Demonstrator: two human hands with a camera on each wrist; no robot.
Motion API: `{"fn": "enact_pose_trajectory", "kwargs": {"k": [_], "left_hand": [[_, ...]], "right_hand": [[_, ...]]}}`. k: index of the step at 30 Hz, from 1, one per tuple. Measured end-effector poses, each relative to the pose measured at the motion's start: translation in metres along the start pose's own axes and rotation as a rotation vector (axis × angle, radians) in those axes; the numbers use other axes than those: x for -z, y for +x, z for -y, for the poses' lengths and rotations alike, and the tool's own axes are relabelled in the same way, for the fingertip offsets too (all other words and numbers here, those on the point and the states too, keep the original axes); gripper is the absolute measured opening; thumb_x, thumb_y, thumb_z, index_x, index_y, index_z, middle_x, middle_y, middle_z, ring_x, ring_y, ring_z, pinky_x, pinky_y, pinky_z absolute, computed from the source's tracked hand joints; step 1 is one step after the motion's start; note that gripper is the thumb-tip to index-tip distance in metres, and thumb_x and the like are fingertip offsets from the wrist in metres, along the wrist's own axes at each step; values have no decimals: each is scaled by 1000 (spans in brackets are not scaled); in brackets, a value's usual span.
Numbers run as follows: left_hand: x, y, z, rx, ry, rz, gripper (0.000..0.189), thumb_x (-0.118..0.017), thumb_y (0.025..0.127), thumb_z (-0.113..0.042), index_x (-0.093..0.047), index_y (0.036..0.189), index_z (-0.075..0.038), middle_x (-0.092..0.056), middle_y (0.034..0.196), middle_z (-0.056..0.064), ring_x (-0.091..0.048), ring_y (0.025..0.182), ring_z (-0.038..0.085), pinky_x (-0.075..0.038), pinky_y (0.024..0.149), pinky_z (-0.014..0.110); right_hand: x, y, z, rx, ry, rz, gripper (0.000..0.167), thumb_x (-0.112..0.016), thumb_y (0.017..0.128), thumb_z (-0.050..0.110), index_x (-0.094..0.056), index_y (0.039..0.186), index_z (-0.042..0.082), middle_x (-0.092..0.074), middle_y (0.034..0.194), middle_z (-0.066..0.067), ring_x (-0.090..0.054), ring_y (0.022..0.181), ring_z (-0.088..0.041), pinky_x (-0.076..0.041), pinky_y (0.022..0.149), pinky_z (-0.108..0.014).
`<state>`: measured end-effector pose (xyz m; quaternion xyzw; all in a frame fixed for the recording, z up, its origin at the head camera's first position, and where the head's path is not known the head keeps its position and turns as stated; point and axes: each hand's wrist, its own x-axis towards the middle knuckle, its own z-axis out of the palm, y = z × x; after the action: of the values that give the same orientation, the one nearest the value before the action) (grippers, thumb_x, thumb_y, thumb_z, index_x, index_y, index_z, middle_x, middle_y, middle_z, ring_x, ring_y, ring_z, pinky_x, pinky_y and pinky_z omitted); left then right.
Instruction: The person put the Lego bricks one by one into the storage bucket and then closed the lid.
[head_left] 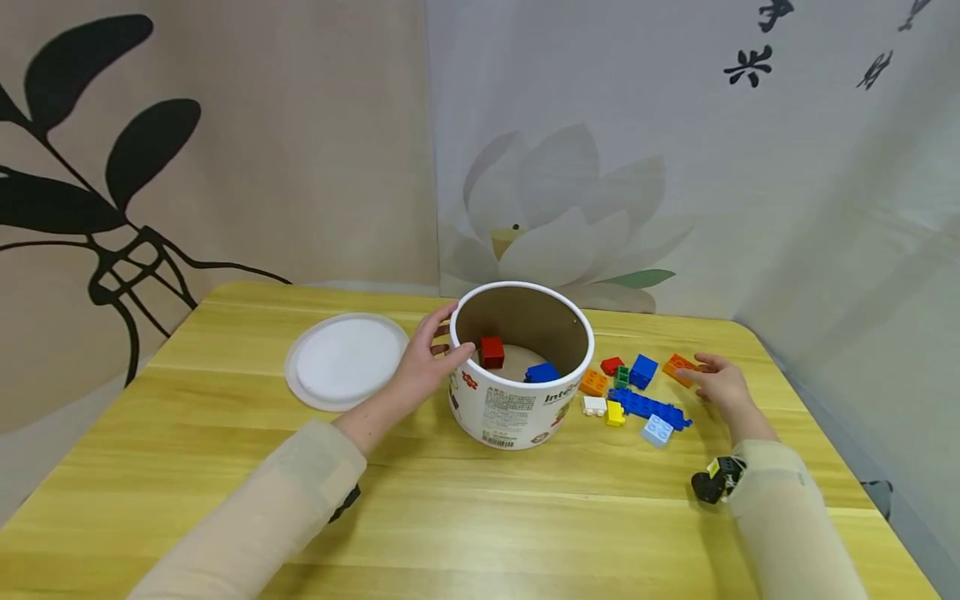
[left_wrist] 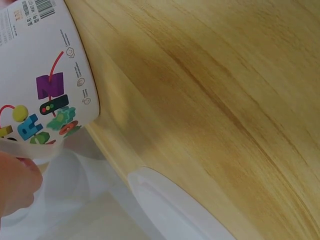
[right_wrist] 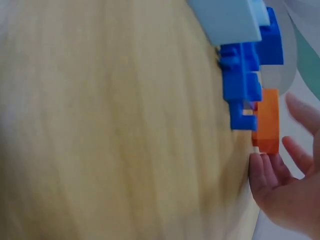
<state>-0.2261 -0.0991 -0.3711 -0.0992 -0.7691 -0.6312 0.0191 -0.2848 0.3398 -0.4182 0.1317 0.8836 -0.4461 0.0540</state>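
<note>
The far orange brick (head_left: pixel 677 367) is sitting on the table (head_left: pixel 525 517), at the right edge of the loose pieces, w/ the R hand (head_left: pixel 723 385) right at its near side. The R fingers are standing apart, bent a bit, not visibly closing round anything; can't tell for sure if they're touching the brick. Next to it a dark blue brick (head_left: pixel 643 372) is lying just left, then the long blue piece (head_left: pixel 649 408) w/ a light blue brick (head_left: pixel 657 430) at its near side. Nearer the tub, a small red brick (head_left: pixel 611 365), a green brick (head_left: pixel 622 377), the other orange brick (head_left: pixel 594 382), a white brick (head_left: pixel 595 406) and a yellow brick (head_left: pixel 615 413) are lying close together. The white tub (head_left: pixel 510 417) is standing open left of those, a red block (head_left: pixel 492 352) and a blue block (head_left: pixel 542 373) resting inside. The L hand (head_left: pixel 422 360) is holding its left rim, thumb over the edge, fingers curling along the outside. Further left the white lid (head_left: pixel 348 360) is lying flat. IMO the step in hand is prob. a pick-up of that orange brick, L hand steadying the tub; the next move is calling for thumb + fingers pinching the brick's sides w/o nudging the blue pieces.
</note>
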Motion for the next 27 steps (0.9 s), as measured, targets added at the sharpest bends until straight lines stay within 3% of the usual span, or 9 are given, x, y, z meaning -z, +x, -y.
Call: {"fn": "enact_pose_trajectory", "kwargs": {"k": [7, 12, 15, 19, 23, 27], "left_hand": [[0, 0, 1, 0, 2, 3, 65, -62, 88, -14, -31, 145, -12, -33, 145, 12, -37, 129, 34, -35, 106, 48], [0, 2, 3, -6, 4, 4, 64, -62, 88, -14, -31, 145, -13, -33, 145, 12, -37, 129, 34, -36, 106, 47], [0, 2, 4, -13, -1, 4, 64, -62, 88, -14, -31, 145, -13, -33, 145, 13, -37, 129, 35, -35, 106, 48], [-1, 2, 4, -15, -7, 3, 64, -62, 88, -15, -32, 144, -13, -33, 145, 12, -37, 129, 35, -35, 105, 47], [-1, 2, 3, -14, -7, 2, 64, -62, 88, -14, -31, 145, -12, -33, 145, 12, -37, 129, 34, -35, 106, 47], [-2, 2, 3, -10, -3, 0, 64, -61, 88, -14, -31, 145, -12, -33, 145, 12, -37, 129, 34, -35, 106, 47]], "right_hand": [[-3, 0, 1, -24, -51, -26, 56, -58, 89, 14, -37, 136, -9, -40, 133, -31, -49, 94, -23, -46, 61, -14], [2, 0, 1, -53, -17, -12, 57, -57, 90, 17, -37, 136, -10, -38, 135, -32, -54, 77, -7, -48, 62, -12], [5, -3, 2, -76, 0, -12, 58, -58, 90, 19, -37, 137, -9, -36, 139, -31, -56, 90, -16, -46, 67, -13], [7, -7, 5, -85, 4, -26, 59, -58, 89, 18, -37, 138, -7, -35, 141, -29, -44, 114, -33, -42, 72, -14], [11, -11, 11, -70, 35, -35, 59, -58, 89, 15, -36, 139, -8, -35, 141, -30, -53, 98, -18, -48, 71, -13], [15, -14, 17, -36, 82, -20, 60, -57, 89, 12, -33, 140, -8, -33, 142, -31, -51, 78, 3, -52, 77, -17]]}}
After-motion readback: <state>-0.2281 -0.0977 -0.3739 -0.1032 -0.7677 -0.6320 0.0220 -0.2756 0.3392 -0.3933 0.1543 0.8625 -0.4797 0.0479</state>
